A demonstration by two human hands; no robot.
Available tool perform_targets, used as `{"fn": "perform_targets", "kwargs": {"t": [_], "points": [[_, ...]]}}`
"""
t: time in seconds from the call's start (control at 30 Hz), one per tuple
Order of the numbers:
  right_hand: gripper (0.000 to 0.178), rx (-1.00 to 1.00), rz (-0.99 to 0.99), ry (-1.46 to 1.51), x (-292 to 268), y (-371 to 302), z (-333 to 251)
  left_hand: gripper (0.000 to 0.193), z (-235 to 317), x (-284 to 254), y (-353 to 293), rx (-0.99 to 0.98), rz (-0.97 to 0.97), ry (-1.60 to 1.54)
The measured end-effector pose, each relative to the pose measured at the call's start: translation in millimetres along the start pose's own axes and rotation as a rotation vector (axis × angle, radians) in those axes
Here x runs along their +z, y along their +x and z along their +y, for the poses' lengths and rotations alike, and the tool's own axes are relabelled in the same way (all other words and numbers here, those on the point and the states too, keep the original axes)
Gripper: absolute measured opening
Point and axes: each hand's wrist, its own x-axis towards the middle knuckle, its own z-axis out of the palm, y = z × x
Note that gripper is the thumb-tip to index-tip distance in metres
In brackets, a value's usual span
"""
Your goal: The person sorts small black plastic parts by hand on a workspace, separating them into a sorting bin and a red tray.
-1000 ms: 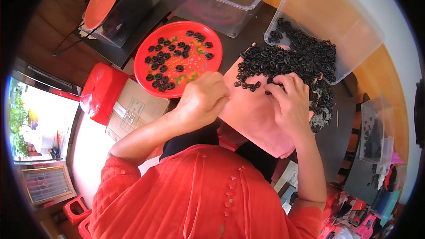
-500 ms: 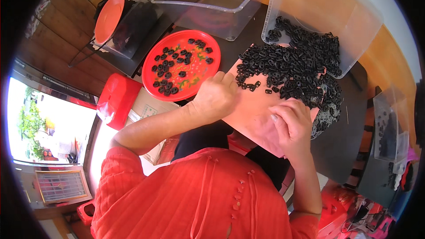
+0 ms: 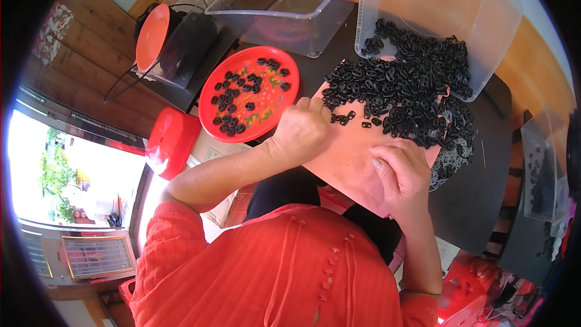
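A big heap of small black plastic parts lies on a pink board and spills out of a tipped clear bin. My left hand rests at the heap's near left edge, fingers curled shut beside a few loose parts. Lower right on the bare board, my right hand has its fingers bent inward. I cannot see a part inside either hand. A round red plate with several black parts on it sits just left of my left hand.
A shallow clear tray stands behind the plate. Far left are an orange lid on a dark box and a red container. A dark tabletop extends right, with a clear box of black parts at its edge.
My right hand has drawn back from the heap toward my body onto the bare board. My left hand stays at the heap's left edge.
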Motion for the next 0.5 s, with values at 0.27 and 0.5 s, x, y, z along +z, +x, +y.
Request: {"fn": "perform_targets", "kwargs": {"t": [0.27,0.5], "points": [[0.014,0.13,0.043,0.18,2.3,-3.8,-4.9,0.011,2.2,-17.8,-0.9,-0.09,0.068,-0.389],[0.016,0.356,0.127,0.582,27.9,-3.5,-6.5,0.008,36.5,-34.8,7.0,-0.749,-0.338,-1.737]]}}
